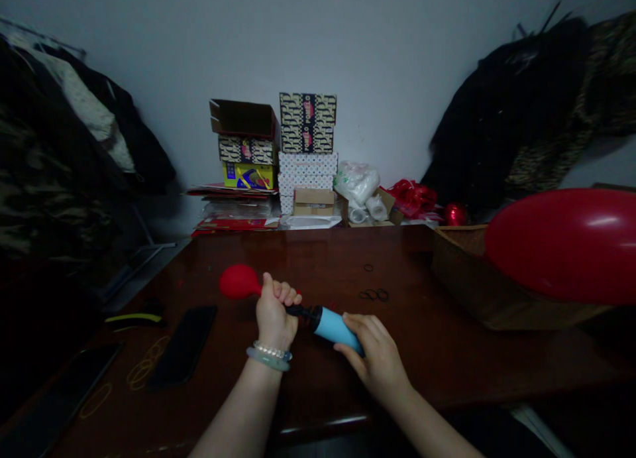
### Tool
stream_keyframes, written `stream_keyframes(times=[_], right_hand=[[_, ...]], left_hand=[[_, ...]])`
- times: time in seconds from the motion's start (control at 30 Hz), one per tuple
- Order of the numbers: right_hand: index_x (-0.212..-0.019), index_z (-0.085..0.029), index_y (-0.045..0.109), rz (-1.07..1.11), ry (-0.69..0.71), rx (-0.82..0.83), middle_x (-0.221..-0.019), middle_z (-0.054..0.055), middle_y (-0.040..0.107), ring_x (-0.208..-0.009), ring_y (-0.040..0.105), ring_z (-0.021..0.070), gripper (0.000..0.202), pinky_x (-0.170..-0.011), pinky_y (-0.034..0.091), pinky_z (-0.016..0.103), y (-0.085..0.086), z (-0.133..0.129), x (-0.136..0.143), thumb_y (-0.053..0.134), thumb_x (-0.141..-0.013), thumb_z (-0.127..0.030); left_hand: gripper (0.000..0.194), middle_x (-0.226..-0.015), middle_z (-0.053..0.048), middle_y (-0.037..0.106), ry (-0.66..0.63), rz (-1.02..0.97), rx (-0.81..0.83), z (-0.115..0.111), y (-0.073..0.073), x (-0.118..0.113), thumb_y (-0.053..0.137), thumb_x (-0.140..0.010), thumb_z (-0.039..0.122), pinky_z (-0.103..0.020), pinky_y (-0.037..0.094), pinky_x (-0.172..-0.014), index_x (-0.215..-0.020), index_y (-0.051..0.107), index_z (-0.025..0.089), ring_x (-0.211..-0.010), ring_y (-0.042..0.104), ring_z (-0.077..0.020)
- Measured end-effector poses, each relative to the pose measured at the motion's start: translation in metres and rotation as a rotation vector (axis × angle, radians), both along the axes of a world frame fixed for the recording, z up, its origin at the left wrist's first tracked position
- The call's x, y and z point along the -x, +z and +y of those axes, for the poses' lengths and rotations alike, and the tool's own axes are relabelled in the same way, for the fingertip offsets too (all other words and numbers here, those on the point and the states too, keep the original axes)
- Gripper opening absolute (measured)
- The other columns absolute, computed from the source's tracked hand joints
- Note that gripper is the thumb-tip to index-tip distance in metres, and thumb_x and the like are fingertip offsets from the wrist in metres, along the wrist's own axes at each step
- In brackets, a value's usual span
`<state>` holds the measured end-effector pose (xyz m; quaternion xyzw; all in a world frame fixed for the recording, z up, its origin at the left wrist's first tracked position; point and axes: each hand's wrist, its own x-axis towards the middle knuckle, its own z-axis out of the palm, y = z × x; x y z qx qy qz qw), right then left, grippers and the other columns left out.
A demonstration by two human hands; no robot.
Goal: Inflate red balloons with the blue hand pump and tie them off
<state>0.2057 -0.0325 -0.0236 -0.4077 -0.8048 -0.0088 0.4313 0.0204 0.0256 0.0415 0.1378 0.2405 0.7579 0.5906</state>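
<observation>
My left hand (278, 307) is closed around the neck of a small red balloon (239, 282) and the black nozzle end of a hand pump. The balloon is slightly filled and sticks out to the left of my fist. My right hand (375, 355) wraps round the light blue barrel of the balloon pump (338, 329). The pump lies slantwise between both hands, just above the dark brown table (318, 398). How far the balloon's mouth sits on the nozzle is hidden by my left fingers.
A large inflated red balloon (566, 246) rests in a woven basket (491, 305) at the right. Black bands (373, 294) lie mid-table. At the left are a dark phone (183, 345), yellow rubber bands (144, 368) and a black-and-yellow object (135, 321). Stacked boxes (308, 123) stand behind the table.
</observation>
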Motion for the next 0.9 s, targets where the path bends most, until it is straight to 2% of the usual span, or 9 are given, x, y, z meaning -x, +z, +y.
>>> stream_keyframes(times=[0.23, 0.43, 0.63, 0.73, 0.9], right_hand=[[-0.120, -0.019, 0.051, 0.011, 0.000, 0.007, -0.109, 0.012, 0.063, -0.097, 0.060, 0.0256, 0.038, -0.084, 0.052, 0.045, -0.004, 0.002, 0.004, 0.062, -0.085, -0.028], [-0.122, -0.020, 0.050, 0.013, 0.019, 0.018, -0.113, 0.012, 0.063, -0.102, 0.059, 0.0263, 0.040, -0.087, 0.050, 0.047, 0.000, 0.004, 0.003, 0.062, -0.084, -0.029], [-0.123, -0.020, 0.052, -0.044, 0.012, 0.033, -0.115, 0.012, 0.063, -0.102, 0.060, 0.0256, 0.043, -0.088, 0.050, 0.046, -0.004, 0.007, -0.004, 0.063, -0.084, -0.032], [-0.123, -0.020, 0.052, -0.050, 0.003, 0.031, -0.114, 0.012, 0.063, -0.102, 0.060, 0.0250, 0.042, -0.088, 0.051, 0.045, -0.005, 0.007, -0.007, 0.063, -0.084, -0.031], [-0.121, -0.019, 0.053, -0.037, -0.019, 0.009, -0.112, 0.012, 0.063, -0.100, 0.059, 0.0256, 0.039, -0.087, 0.051, 0.045, -0.002, 0.006, -0.006, 0.062, -0.085, -0.029]], left_hand=[[0.050, -0.044, 0.008, 0.024, 0.023, 0.007, 0.013, 0.000, -0.005, -0.005, 0.056, -0.083, 0.048, -0.021, 0.027, -0.039, -0.054, 0.027, 0.019, -0.037, 0.024, -0.0056], [0.049, -0.043, 0.008, 0.023, 0.051, 0.007, -0.045, 0.007, 0.004, 0.022, 0.054, -0.086, 0.041, -0.020, 0.027, -0.039, -0.054, 0.024, 0.018, -0.035, 0.024, -0.0050], [0.046, -0.042, 0.008, 0.024, 0.135, -0.023, 0.048, 0.013, 0.008, 0.048, 0.050, -0.089, 0.035, -0.020, 0.025, -0.037, -0.055, 0.024, 0.019, -0.033, 0.025, -0.0050], [0.044, -0.042, 0.008, 0.024, 0.112, -0.039, 0.052, 0.013, 0.006, 0.046, 0.047, -0.091, 0.032, -0.020, 0.025, -0.037, -0.055, 0.024, 0.019, -0.033, 0.025, -0.0051], [0.045, -0.044, 0.008, 0.025, 0.064, -0.058, 0.024, 0.009, 0.001, 0.029, 0.049, -0.089, 0.034, -0.019, 0.026, -0.038, -0.055, 0.024, 0.019, -0.035, 0.025, -0.0049]])
